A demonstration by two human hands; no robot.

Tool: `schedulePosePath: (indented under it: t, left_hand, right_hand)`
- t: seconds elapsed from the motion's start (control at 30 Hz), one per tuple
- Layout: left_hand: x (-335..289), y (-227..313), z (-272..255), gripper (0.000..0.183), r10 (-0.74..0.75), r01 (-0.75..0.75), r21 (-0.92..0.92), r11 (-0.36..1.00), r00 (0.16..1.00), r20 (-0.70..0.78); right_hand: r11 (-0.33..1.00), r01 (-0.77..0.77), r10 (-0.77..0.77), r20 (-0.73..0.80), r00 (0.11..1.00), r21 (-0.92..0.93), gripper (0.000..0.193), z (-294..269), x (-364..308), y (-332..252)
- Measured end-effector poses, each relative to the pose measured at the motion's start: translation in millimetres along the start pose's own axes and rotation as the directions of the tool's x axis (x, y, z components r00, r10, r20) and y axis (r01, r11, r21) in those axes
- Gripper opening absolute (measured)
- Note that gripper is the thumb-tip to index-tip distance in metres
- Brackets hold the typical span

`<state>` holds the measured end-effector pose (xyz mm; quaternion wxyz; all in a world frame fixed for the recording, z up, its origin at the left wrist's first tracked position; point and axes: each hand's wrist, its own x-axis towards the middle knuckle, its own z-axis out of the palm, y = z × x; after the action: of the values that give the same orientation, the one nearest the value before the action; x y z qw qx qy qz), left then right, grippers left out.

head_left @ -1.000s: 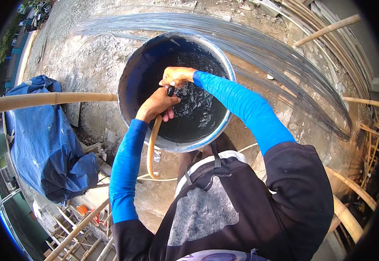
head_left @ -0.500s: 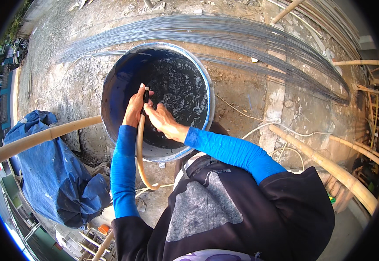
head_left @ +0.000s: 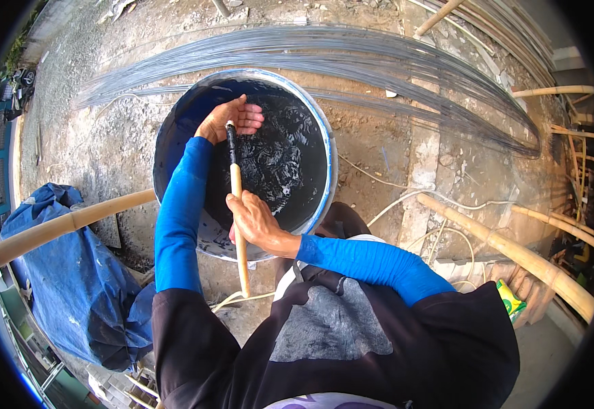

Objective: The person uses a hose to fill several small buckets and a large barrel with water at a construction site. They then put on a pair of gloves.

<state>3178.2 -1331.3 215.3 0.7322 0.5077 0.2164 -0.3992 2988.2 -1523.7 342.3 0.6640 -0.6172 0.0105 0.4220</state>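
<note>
A tan hose (head_left: 236, 183) with a black tip and a pale end piece points away from me over a blue drum (head_left: 330, 163). My right hand (head_left: 257, 221) is closed round the hose near the drum's front rim. Dark rippling water (head_left: 280, 146) stands in the drum. Above it, my left hand (head_left: 232, 119) is open beside the hose's tip, fingers stretched out to the right and palm partly showing. Whether water flows from the tip, I cannot tell.
Long thin steel rods (head_left: 290, 48) lie on the ground beyond the drum. A bamboo pole (head_left: 72, 218) and a blue tarp (head_left: 72, 286) are at the left. Another bamboo pole (head_left: 508, 252) and a pale cable (head_left: 406, 200) run along the right.
My right hand has drawn back from the tip and now grips the hose lower down. My left hand has let go of the hose and opened. The hose now lies straighter.
</note>
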Motion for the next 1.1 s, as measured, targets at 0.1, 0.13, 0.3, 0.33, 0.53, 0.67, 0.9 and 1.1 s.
schedulePosePath:
  t: [0.1,0.13,0.3,0.33,0.53,0.67,0.9,1.1]
  left_hand:
    - [15,-11,-9,0.067,0.11,-0.079,-0.234,0.969,0.986,0.124]
    - [10,-21,-7,0.075,0.134,-0.07,-0.379,0.923,0.98,0.147]
    - [-98,-76,46,0.087,0.047,-0.167,-0.423,0.891,0.959,-0.28]
    - [-133,-88,61,0.083,0.06,-0.145,-0.303,0.942,0.96,-0.273]
    - [-334,-221,131,0.029,0.689,-0.19,0.662,0.725,0.206,-0.695]
    - [-369,-361,136,0.053,0.542,0.106,0.541,0.834,0.022,-0.84]
    - [-361,-515,26,0.067,0.313,0.3,0.44,0.846,0.389,-0.867]
    - [-378,-558,22,0.083,0.214,0.344,0.381,0.859,0.434,-0.875]
  right_hand:
    - [0.978,-0.156,0.145,0.088,0.986,0.141,0.054,-20,6,-15]
    - [0.948,-0.194,0.173,0.103,0.98,0.252,0.053,-24,12,-21]
    - [0.928,-0.353,0.333,0.16,0.929,0.117,0.047,-54,60,-41]
    - [0.915,-0.392,0.362,0.229,0.903,0.097,0.05,-60,73,-41]
    - [0.864,-0.503,0.457,0.38,0.804,0.028,0.063,-94,139,-44]
    - [0.853,-0.516,0.509,0.332,0.794,-0.072,0.059,-121,180,-79]
    - [0.848,-0.474,0.458,-0.123,0.881,-0.238,0.054,-138,196,-88]
    - [0.753,-0.602,0.579,-0.168,0.798,-0.264,0.046,-114,218,-67]
